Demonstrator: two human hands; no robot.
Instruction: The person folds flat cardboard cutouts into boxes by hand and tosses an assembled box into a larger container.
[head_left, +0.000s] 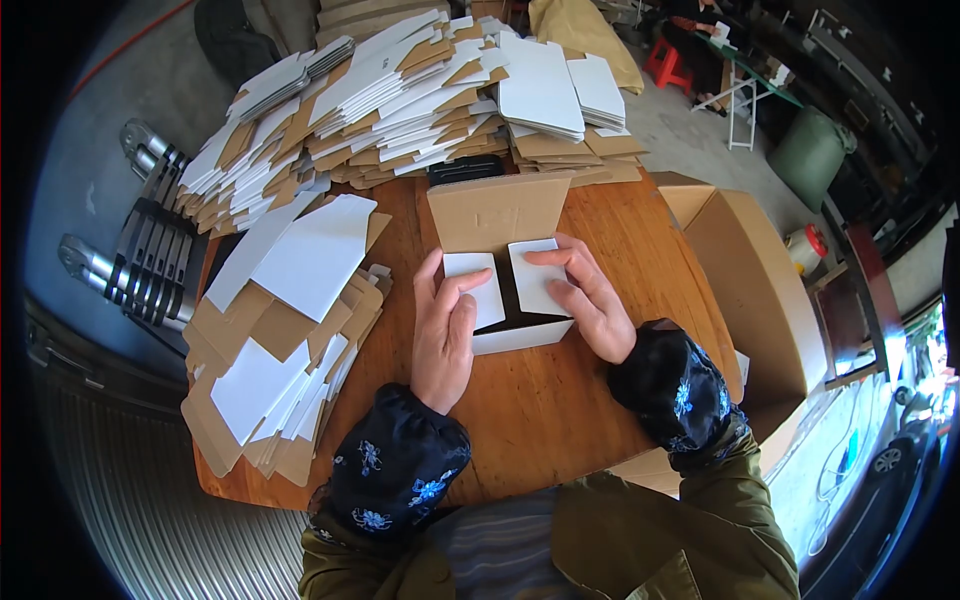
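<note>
A small cardboard box (pixel 520 340), white outside and brown inside, sits on the wooden table in front of me. Its brown lid (pixel 500 212) stands up at the far side. Two white side flaps are folded inward, with a dark gap between them. My left hand (pixel 445 335) grips the box's left side, fingers bent over the left flap (pixel 482 290). On the other side my right hand (pixel 592 300) grips the box, its fingers and thumb pressing on the right flap (pixel 535 285). The inside of the box is mostly hidden.
Flat cardboard blanks (pixel 300 330) lie piled at the table's left, and a larger stack (pixel 400 95) covers its far end. A big brown carton (pixel 750 290) stands beyond the right edge. A telescopic ladder (pixel 150 240) leans at left. Another person (pixel 690 30) sits far back.
</note>
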